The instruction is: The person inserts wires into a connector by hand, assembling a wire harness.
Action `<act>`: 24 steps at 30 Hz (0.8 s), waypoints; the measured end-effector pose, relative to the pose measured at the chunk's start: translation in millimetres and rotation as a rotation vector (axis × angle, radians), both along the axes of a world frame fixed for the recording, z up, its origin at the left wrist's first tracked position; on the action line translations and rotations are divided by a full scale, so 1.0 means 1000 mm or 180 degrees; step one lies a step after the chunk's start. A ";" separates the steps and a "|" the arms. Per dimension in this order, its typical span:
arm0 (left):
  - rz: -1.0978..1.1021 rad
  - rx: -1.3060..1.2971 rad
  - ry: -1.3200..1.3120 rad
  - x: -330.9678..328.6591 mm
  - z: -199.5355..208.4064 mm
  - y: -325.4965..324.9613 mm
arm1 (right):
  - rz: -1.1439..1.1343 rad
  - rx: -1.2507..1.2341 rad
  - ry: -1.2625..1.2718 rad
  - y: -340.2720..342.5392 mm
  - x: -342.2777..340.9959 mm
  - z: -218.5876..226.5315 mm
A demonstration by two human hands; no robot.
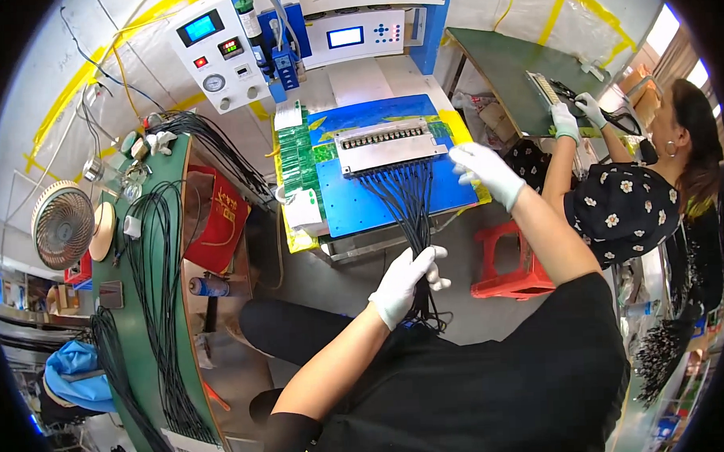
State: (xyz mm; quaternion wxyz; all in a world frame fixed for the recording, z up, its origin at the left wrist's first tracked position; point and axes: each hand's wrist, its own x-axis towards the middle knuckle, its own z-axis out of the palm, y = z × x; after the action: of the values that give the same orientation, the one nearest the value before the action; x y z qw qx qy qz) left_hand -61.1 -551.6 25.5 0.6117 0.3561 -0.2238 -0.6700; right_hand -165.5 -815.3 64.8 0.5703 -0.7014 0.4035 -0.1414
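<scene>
On the blue plate of the bench machine lies a flat silver metal fixture (393,153) with a row of small terminals along its far edge. Black cables (414,212) fan out from its near side and gather into a bundle running down toward me. My left hand (409,284), in a white glove, is curled around this bundle below the plate; part of the grip is hidden. At the right end of the fixture, my white-gloved right hand (488,171) hovers with fingers apart and nothing in them.
A machine panel (220,55) with screens and a gauge stands behind the plate. Left, a green table (117,290) carries long cables and a fan (63,224). Right, a co-worker in white gloves handles a similar part (543,88) near a red stool (511,265).
</scene>
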 end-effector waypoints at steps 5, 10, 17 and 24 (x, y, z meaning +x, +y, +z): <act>0.0062 0.0082 0.0375 -0.001 -0.001 -0.003 | -0.0126 0.0501 0.0065 -0.064 0.042 -0.040; 0.0093 0.0076 0.0163 -0.006 -0.013 0.002 | -0.0386 0.1284 0.0840 -0.096 0.061 -0.048; 0.0066 -0.0042 0.0060 -0.003 -0.009 0.002 | -0.0399 -0.0984 0.0059 -0.101 0.088 -0.089; 0.0100 0.0612 -0.0553 0.010 -0.008 0.014 | -0.0693 -0.0685 -0.0835 -0.047 0.098 -0.060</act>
State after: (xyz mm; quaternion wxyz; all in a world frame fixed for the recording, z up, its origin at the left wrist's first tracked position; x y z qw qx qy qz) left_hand -50.8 -537.6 17.1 0.5634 0.4733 -0.2050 -0.6454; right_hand -67.0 -862.5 4.9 0.5211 -0.6862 0.3817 -0.3347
